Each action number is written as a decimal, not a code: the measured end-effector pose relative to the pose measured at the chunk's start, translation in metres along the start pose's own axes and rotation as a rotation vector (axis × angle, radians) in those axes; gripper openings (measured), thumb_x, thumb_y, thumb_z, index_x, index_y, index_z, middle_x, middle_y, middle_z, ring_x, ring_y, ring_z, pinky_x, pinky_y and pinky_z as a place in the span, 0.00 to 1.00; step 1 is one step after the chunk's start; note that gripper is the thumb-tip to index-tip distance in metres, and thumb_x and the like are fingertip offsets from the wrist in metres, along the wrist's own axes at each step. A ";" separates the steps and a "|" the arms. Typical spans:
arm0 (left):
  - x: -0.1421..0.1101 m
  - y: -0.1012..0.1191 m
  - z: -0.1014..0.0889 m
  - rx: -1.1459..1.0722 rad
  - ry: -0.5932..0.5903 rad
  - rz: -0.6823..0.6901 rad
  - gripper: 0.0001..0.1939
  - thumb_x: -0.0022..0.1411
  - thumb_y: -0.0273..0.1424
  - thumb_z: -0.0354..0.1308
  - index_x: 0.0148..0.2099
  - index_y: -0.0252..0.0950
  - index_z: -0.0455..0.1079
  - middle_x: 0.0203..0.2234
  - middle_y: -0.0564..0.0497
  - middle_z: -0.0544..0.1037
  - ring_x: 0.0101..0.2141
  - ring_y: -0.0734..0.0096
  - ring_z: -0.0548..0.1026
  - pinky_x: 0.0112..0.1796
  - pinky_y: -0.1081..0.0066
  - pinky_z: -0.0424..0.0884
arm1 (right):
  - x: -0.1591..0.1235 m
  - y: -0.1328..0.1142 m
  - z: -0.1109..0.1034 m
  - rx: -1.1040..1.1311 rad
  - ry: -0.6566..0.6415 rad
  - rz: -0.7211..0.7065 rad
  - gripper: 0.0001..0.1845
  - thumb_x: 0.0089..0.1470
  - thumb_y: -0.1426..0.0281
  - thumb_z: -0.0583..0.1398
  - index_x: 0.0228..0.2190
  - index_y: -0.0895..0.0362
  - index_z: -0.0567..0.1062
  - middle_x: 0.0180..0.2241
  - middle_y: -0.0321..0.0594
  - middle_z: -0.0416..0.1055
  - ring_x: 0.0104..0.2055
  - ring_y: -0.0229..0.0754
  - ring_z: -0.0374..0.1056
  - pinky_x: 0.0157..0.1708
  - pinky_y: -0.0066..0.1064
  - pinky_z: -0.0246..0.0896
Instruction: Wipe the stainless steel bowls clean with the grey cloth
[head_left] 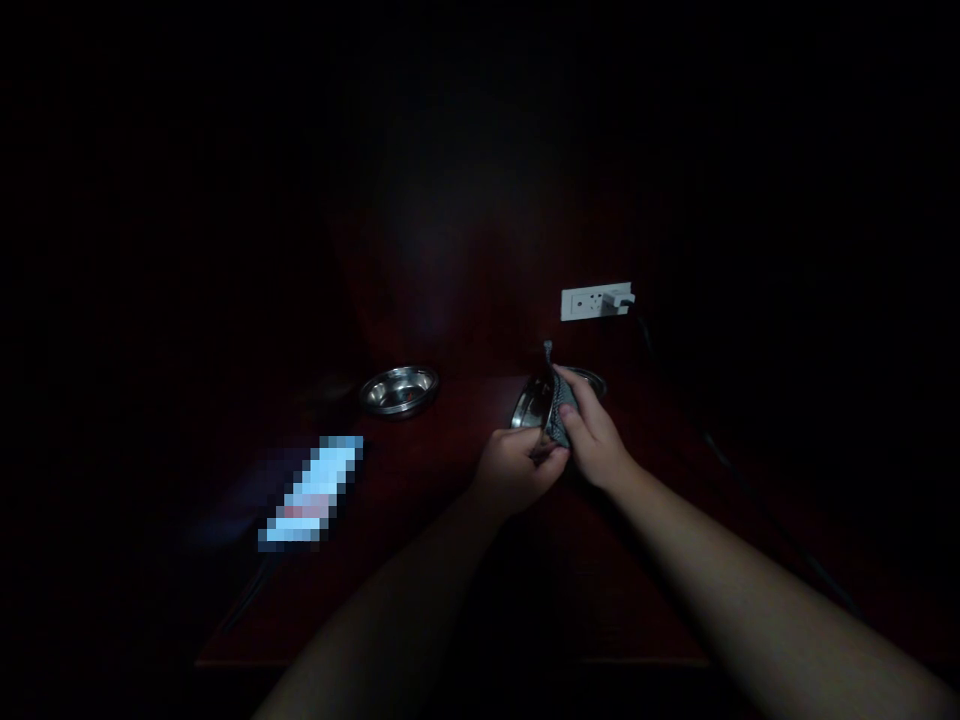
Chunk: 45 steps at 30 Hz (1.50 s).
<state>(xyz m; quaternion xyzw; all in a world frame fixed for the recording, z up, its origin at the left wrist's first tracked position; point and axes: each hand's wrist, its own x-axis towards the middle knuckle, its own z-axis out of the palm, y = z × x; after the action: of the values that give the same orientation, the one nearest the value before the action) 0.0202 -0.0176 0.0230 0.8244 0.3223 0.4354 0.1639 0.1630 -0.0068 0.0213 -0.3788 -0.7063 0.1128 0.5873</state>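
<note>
My left hand (517, 467) and my right hand (592, 432) meet just right of the middle, above a dark red tabletop (420, 560). Between them is a grey, patterned, flat piece that looks like fabric (561, 405), with a narrow tip sticking up at its far end. My right thumb and fingers press it from the right side. At its near end the fingers of my left hand are curled in a pinch. Shiny metal with a round rim, seemingly a dish (521, 408), shows behind and beside the hands, partly covered. Whether my left hand touches that metal is unclear.
A small round steel dish (400, 392) with a tiny red speck in it stands to the left. Nearer lies a lit, blurred-out phone (313, 495). On the back wall is a white socket (589, 303) with a plug; a dark cable (750, 490) runs down the right.
</note>
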 end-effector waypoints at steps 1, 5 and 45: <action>0.000 0.000 0.000 -0.004 0.005 0.001 0.13 0.53 0.33 0.53 0.19 0.35 0.61 0.15 0.55 0.66 0.18 0.80 0.61 0.22 0.76 0.57 | -0.001 -0.001 -0.001 -0.025 -0.007 -0.028 0.26 0.57 0.60 0.47 0.55 0.55 0.56 0.55 0.45 0.57 0.57 0.46 0.52 0.57 0.42 0.44; 0.001 0.000 0.001 -0.012 0.004 -0.001 0.12 0.53 0.31 0.52 0.19 0.34 0.60 0.15 0.56 0.65 0.18 0.80 0.61 0.23 0.76 0.57 | -0.001 0.002 -0.002 -0.066 -0.060 -0.034 0.28 0.55 0.60 0.49 0.56 0.56 0.54 0.55 0.47 0.56 0.57 0.48 0.53 0.56 0.43 0.46; -0.002 -0.004 -0.001 0.089 -0.086 0.214 0.10 0.54 0.35 0.55 0.26 0.34 0.70 0.19 0.53 0.73 0.21 0.77 0.68 0.25 0.76 0.64 | 0.008 0.027 0.003 0.505 0.138 0.565 0.20 0.45 0.52 0.57 0.34 0.53 0.74 0.35 0.34 0.74 0.43 0.44 0.67 0.47 0.35 0.57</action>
<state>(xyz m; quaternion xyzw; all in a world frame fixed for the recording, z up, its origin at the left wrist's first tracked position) 0.0170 -0.0155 0.0203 0.8785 0.2441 0.3999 0.0932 0.1709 0.0182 0.0105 -0.4087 -0.4830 0.4148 0.6540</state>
